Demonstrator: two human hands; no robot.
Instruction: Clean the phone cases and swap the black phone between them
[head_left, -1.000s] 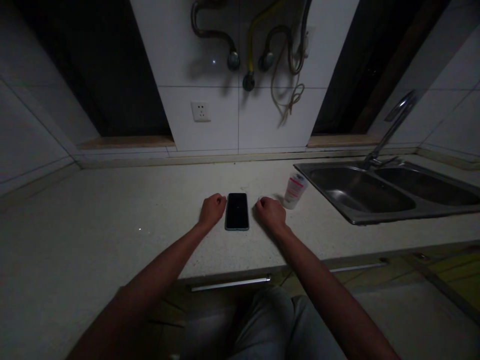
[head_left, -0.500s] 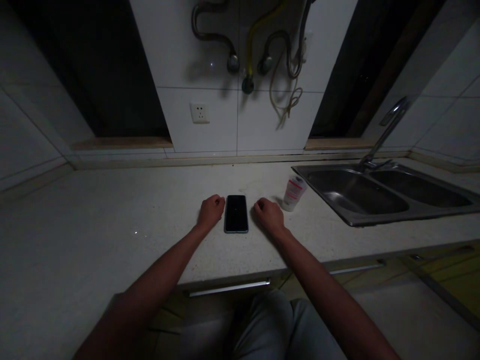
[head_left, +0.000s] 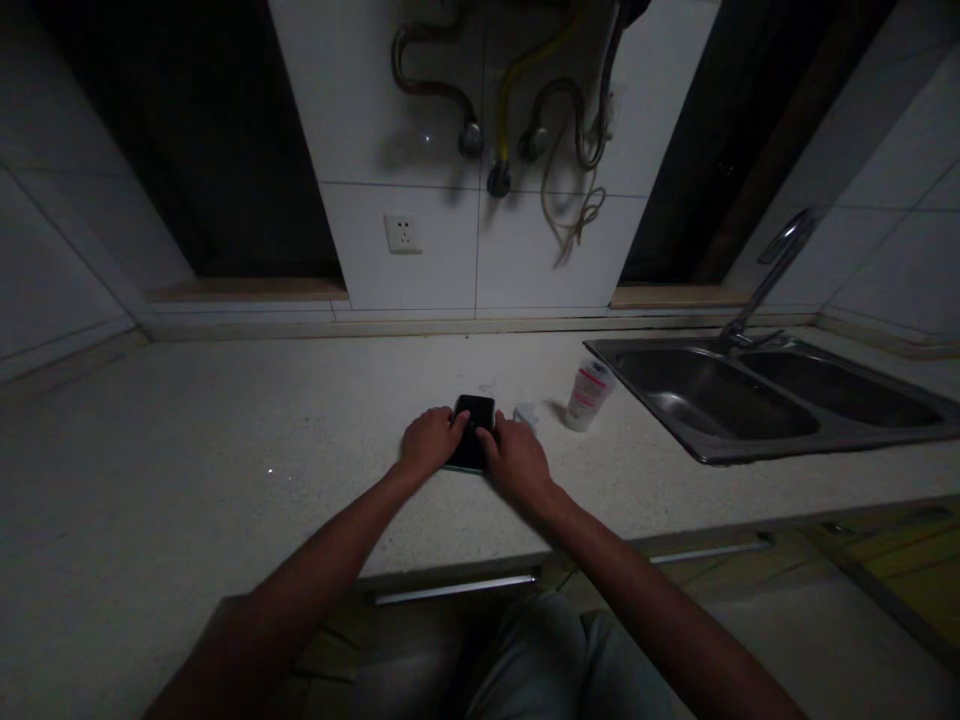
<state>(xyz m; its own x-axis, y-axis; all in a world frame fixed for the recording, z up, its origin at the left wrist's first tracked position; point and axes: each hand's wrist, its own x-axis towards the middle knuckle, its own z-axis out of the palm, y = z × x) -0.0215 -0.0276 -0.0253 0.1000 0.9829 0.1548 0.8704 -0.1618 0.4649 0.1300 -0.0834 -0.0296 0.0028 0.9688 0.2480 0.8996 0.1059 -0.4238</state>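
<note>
A black-screened smartphone (head_left: 472,408) lies on the pale countertop, its lower part partly covered by my hands. My left hand (head_left: 427,440) grips its left edge, with the thumb over the screen. On the opposite edge, my right hand (head_left: 519,455) holds it the same way, thumb on the glass. Just beyond my right knuckles is a small whitish item (head_left: 526,412), partly hidden and too unclear to name. A clear plastic cup (head_left: 589,394) with pink markings stands to the right of it.
A steel double sink (head_left: 720,400) with a chrome faucet (head_left: 772,265) is set into the counter (head_left: 225,430) on the right. Hoses and valves (head_left: 499,180) hang on the tiled wall, above and right of a power socket (head_left: 403,233). Drawer handles (head_left: 454,590) line the front below.
Both hands have moved inward from beside the smartphone and closed on its edges, thumbs over the screen. The small whitish item has come into sight by my right hand.
</note>
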